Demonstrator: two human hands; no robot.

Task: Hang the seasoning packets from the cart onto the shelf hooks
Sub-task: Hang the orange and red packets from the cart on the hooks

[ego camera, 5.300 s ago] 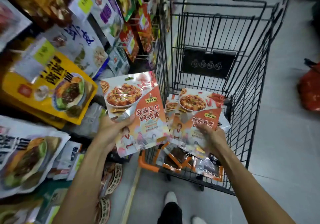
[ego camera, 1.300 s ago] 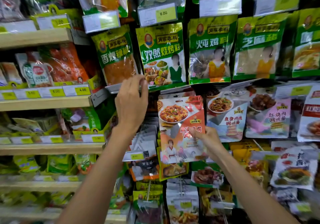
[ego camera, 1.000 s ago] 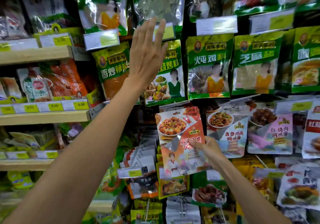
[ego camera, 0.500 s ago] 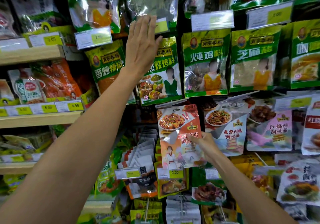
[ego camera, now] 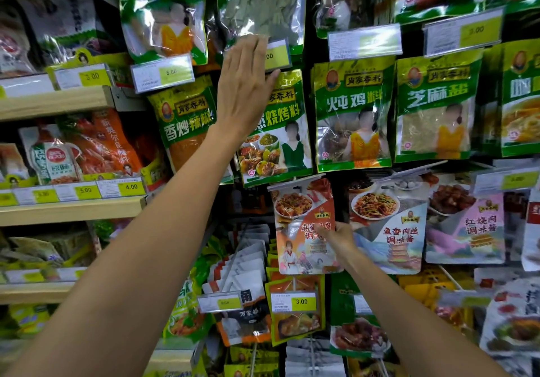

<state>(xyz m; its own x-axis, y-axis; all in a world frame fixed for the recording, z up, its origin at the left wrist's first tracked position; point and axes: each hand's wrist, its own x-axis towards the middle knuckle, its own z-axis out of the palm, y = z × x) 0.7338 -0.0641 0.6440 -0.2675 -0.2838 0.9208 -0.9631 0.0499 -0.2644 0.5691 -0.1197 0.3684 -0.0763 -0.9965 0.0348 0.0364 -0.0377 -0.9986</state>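
Observation:
My right hand (ego camera: 337,238) pinches the right edge of an orange-and-white seasoning packet (ego camera: 295,216) with a red tofu dish printed on it. The packet stands upright against the shelf, its top edge just under a green packet (ego camera: 277,146) in the row above. My left hand (ego camera: 244,84) is raised higher, fingers straight, and lies flat against the green packets, fingertips at a yellow price tag (ego camera: 276,55). It holds nothing. The hook behind the orange packet is hidden. The cart is out of view.
Hanging packets fill the display: green spice bags (ego camera: 353,113) above, sauce packets (ego camera: 388,224) to the right, more below with a price tag (ego camera: 293,302). Wooden shelves (ego camera: 70,210) with yellow price labels run along the left.
I turned from the cart to the shelf; the left hand no longer holds a packet. It rose from a lower tag to the upper one. The right hand's packet shifted little.

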